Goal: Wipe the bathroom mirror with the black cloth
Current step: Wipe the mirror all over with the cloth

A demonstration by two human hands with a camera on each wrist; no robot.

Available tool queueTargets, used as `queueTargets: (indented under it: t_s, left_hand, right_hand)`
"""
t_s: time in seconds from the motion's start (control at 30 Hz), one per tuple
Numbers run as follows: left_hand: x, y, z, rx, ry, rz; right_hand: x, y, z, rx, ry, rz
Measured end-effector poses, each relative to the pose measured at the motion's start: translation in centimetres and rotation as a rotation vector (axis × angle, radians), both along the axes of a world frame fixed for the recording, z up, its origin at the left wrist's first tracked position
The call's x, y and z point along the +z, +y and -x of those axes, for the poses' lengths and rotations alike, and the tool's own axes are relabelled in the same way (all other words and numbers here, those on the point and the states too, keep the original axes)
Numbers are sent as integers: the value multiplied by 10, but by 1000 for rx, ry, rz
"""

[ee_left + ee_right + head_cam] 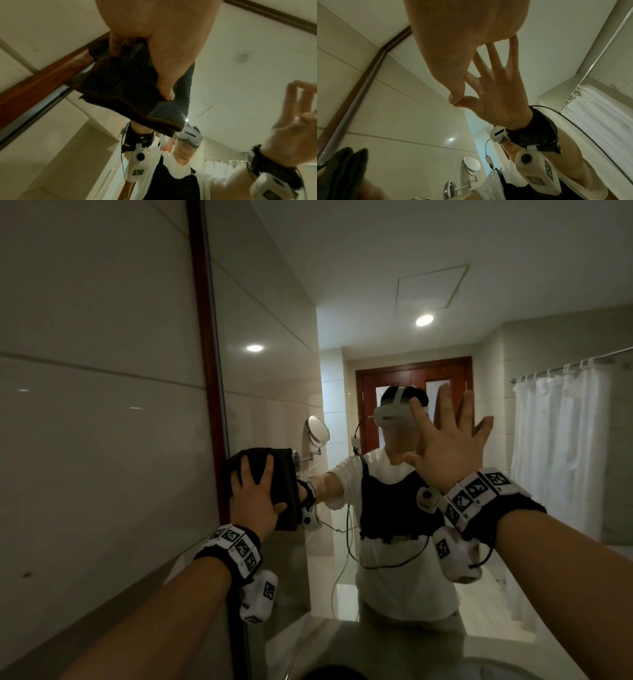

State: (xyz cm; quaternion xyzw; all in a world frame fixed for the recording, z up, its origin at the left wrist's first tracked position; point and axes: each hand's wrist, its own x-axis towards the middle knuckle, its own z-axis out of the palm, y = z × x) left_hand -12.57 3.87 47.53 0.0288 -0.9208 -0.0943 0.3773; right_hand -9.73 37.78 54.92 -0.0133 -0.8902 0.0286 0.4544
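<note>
The bathroom mirror (pixel 394 302) fills the wall ahead, edged on its left by a dark wooden frame (pixel 205 337). My left hand (pixel 255 498) presses the folded black cloth (pixel 284 474) flat against the glass right beside that frame, fingers spread over it. The left wrist view shows the cloth (pixel 120 83) under my thumb (pixel 167 93), its lower corner standing off the glass. My right hand (pixel 445 440) is open, fingers spread, palm toward the mirror at head height and holding nothing. In the right wrist view its fingertips (pixel 453 100) meet their reflection.
A glossy tiled wall (pixel 96 405) runs along the left of the frame. The mirror reflects a person in a headset, a round magnifying mirror (pixel 318 431), a wooden door and a white shower curtain (pixel 561 446). A pale counter (pixel 342 642) lies below.
</note>
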Motion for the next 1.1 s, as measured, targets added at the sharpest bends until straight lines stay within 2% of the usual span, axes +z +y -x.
queueTargets:
  t_s: [0.2,0.33,0.43,0.53,0.63,0.73,0.9,1.1]
  left_hand:
    - [36,10,0,-60,71,36]
    - [65,48,-4,-94,80,36]
    - [65,74,-6,-73,87,114]
    - [50,91,-10,-74,102,197]
    - [23,101,-16,-125,37,233]
    - [-8,104,-20,-155,-1,217]
    - [-54,106,-20,-97,23,188]
    - [-94,82,-16,-88,24,111]
  right_hand:
    - [-2,0,2,12,25,10]
    - [-3,0,2,26,30,7]
    - [-3,1,3,37,35,15]
    - [-4,1,3,31,45,16]
    - [-4,-1,1,26,46,25]
    - [-12,-5,-1,15,50,32]
    - [-46,-6,0,16,57,-1]
    - [-75,-14,0,-5,31,-24]
